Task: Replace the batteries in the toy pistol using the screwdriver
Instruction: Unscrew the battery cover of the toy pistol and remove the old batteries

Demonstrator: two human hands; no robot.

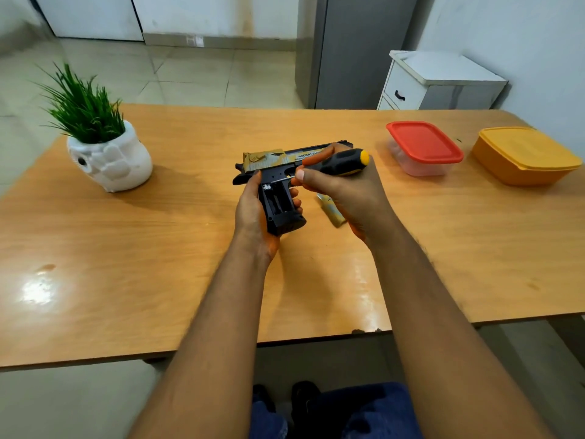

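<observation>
Toy pistol (278, 172) at the centre of the frame, held above a wooden surface (158, 248): the left hand (253, 213) wraps its grip round the handle, whose battery compartment lies open. The right hand (342, 191) has its fingers clamped on a black screwdriver (338, 163) with a yellow cap, its metal tip at the pistol's frame. A small pale object (332, 210), partly hidden, lies on the surface beneath the right hand. At left stands a potted plant (104, 144); at right, a red-lidded container (424, 148) and a yellow container (522, 156).
</observation>
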